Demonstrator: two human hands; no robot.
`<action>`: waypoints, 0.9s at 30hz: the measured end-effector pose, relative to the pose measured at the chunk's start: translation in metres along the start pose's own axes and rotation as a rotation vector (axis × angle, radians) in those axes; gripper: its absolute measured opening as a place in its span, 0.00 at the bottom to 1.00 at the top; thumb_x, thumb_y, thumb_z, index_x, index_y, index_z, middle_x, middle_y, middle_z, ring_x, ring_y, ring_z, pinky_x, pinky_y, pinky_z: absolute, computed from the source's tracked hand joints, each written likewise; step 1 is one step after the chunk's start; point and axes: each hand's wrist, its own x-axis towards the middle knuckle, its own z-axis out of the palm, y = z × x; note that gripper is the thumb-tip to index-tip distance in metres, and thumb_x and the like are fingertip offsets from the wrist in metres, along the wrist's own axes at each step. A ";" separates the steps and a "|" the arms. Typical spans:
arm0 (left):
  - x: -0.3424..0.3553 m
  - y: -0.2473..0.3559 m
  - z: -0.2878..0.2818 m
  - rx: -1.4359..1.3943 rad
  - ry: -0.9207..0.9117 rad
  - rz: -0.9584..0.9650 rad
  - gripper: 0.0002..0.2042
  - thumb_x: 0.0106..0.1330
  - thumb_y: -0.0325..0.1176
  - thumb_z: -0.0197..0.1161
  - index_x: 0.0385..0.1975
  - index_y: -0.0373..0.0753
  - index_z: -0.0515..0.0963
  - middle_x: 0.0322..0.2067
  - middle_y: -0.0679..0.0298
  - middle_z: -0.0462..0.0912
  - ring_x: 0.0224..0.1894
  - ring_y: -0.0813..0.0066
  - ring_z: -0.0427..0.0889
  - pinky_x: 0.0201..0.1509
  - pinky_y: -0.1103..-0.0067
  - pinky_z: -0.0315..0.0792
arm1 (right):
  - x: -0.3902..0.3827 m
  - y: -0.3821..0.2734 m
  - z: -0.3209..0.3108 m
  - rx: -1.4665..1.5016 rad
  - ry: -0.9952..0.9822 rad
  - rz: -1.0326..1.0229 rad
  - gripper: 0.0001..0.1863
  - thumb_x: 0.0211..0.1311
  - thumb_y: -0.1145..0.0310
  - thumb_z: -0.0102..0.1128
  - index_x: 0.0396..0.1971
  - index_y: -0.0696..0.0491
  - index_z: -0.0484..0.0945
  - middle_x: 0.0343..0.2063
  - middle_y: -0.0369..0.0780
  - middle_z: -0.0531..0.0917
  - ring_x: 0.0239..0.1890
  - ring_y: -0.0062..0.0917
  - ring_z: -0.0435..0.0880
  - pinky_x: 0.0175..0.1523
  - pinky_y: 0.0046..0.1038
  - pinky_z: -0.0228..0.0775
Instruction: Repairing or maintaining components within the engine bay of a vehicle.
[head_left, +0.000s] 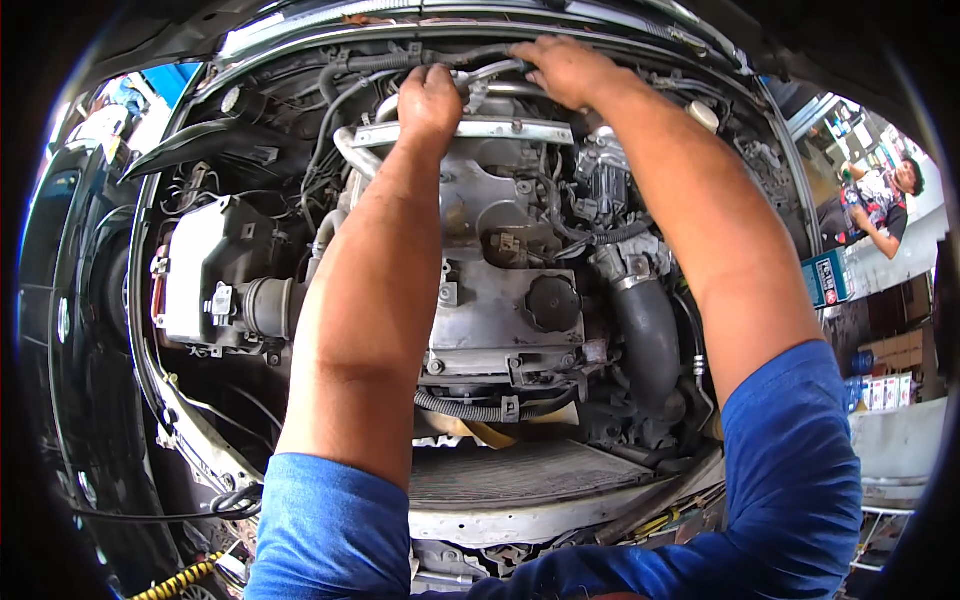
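Both my arms reach over an open engine bay to the back of the engine (490, 310). My left hand (431, 103) is closed, its knuckles up, behind a silver metal bar (515, 130) that crosses the engine top; what its fingers hold is hidden. To its right, my right hand (568, 72) curls its fingers and thumb around the right end of a thin metal pipe (495, 70). Dark hoses (400, 62) run along the bulkhead beside both hands. The fingertips are partly hidden among these parts.
A black oil filler cap (552, 302) sits on the engine cover. At left is an air filter box (205, 270); at right, a thick black hose (652, 345). The radiator (520, 472) lies nearest me. A person (875, 205) is beyond the car's right side.
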 end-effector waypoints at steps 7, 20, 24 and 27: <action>0.007 -0.012 -0.006 -0.448 -0.128 -0.142 0.18 0.64 0.37 0.54 0.48 0.32 0.72 0.36 0.57 0.79 0.31 0.71 0.76 0.33 0.78 0.70 | 0.011 0.004 -0.008 -0.091 -0.019 -0.175 0.21 0.57 0.58 0.59 0.48 0.53 0.74 0.47 0.48 0.78 0.52 0.43 0.75 0.57 0.39 0.66; 0.005 0.000 -0.004 -0.353 -0.093 -0.082 0.14 0.64 0.34 0.54 0.46 0.35 0.74 0.37 0.61 0.78 0.30 0.73 0.76 0.29 0.80 0.72 | -0.027 -0.036 -0.021 0.027 -0.182 0.211 0.19 0.59 0.59 0.57 0.44 0.57 0.78 0.43 0.50 0.81 0.47 0.42 0.79 0.54 0.38 0.70; 0.001 -0.008 -0.001 -0.360 -0.060 -0.098 0.15 0.65 0.35 0.53 0.47 0.34 0.74 0.37 0.61 0.78 0.30 0.73 0.76 0.30 0.79 0.73 | -0.020 -0.021 -0.015 -0.025 -0.086 0.136 0.20 0.59 0.57 0.58 0.46 0.55 0.75 0.45 0.48 0.80 0.50 0.42 0.77 0.56 0.39 0.69; 0.012 -0.028 -0.006 -0.259 -0.029 0.019 0.16 0.66 0.37 0.53 0.47 0.33 0.73 0.38 0.60 0.78 0.32 0.72 0.77 0.31 0.78 0.74 | 0.000 -0.027 -0.022 -0.139 -0.019 0.084 0.23 0.60 0.53 0.58 0.50 0.52 0.73 0.49 0.46 0.78 0.55 0.41 0.73 0.58 0.41 0.67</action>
